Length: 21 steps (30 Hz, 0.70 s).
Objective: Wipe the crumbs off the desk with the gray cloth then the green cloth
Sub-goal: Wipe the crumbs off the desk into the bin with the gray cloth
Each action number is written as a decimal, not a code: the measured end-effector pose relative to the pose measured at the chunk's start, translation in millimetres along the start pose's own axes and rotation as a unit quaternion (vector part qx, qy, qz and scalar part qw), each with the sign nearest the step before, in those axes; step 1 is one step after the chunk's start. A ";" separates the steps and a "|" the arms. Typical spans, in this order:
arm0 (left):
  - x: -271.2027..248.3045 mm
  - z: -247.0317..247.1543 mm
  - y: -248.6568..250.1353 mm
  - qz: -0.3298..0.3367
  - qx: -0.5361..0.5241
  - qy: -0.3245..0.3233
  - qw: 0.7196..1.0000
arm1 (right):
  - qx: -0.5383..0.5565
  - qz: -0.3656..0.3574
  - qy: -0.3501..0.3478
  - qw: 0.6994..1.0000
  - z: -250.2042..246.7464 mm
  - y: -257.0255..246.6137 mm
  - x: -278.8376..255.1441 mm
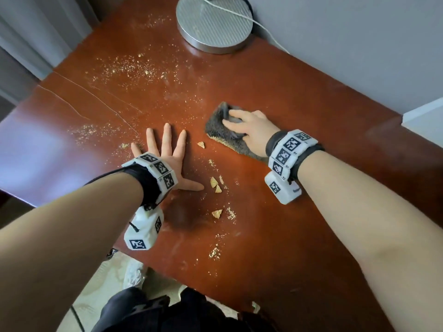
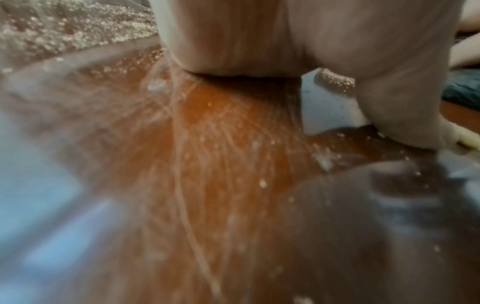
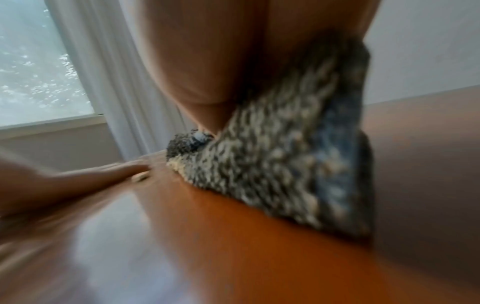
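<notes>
The gray cloth (image 1: 217,131) (image 3: 280,174) lies on the reddish-brown desk (image 1: 287,236) at centre right. My right hand (image 1: 230,121) is on top of it, with the fingers curled into a bunched fold. Pale crumbs cling to the cloth's near edge. My left hand (image 1: 165,149) lies flat on the desk to the cloth's left, fingers spread and holding nothing. Chip pieces (image 1: 215,185) lie by its thumb, with one more (image 1: 201,144) between the two hands. Fine crumbs (image 1: 129,68) dust the far left of the desk. No green cloth is in view.
A round metal lamp base (image 1: 214,22) with a white cable (image 1: 263,27) stands at the desk's far edge, against the wall. The desk's left edge (image 1: 31,92) drops off beside curtains. More crumbs (image 1: 214,252) sit near the front edge.
</notes>
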<state>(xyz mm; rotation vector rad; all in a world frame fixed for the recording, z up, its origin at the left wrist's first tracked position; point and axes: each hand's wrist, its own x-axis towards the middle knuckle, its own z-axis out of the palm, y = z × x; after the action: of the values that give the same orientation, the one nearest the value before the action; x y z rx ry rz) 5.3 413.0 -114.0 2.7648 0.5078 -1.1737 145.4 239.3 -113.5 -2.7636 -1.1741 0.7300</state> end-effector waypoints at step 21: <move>-50.1 47.3 -131.9 0.200 0.177 0.046 0.962 | 0.168 0.435 0.173 0.868 113.5 -188.8 -159.6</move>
<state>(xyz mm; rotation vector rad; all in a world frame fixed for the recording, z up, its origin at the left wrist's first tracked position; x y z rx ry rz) -104.0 513.5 -105.8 3.0165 -0.2823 -1.1267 -126.4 247.9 -107.3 -2.8306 0.2986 0.3634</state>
